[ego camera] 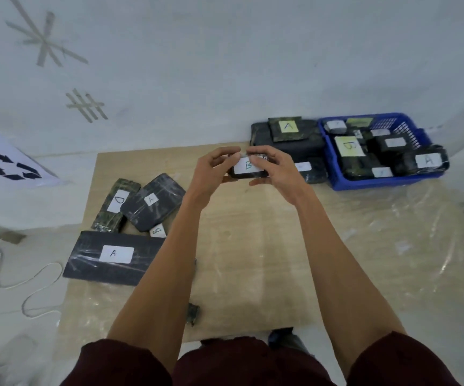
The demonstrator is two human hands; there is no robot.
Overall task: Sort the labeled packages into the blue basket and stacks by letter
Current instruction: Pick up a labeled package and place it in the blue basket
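Wooden table top (253,246) is seen below a white wall (225,65). At 12 o'clock above it, a small black package (246,170) marked B is held by the left hand (211,174) and the right hand (276,172), fingers curled tight on its ends. The letter should be checked first. Then it should likely be put at 2 o'clock in the blue basket (386,181), laid flat, label up.

Pale wooden table (253,246) against a white wall (197,65) — tape marks (43,40).

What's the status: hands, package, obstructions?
Left hand and right hand grip small black wrapped package labelled B. Unsorted, held mid-air. Blue plastic basket at right, nothing blocking.
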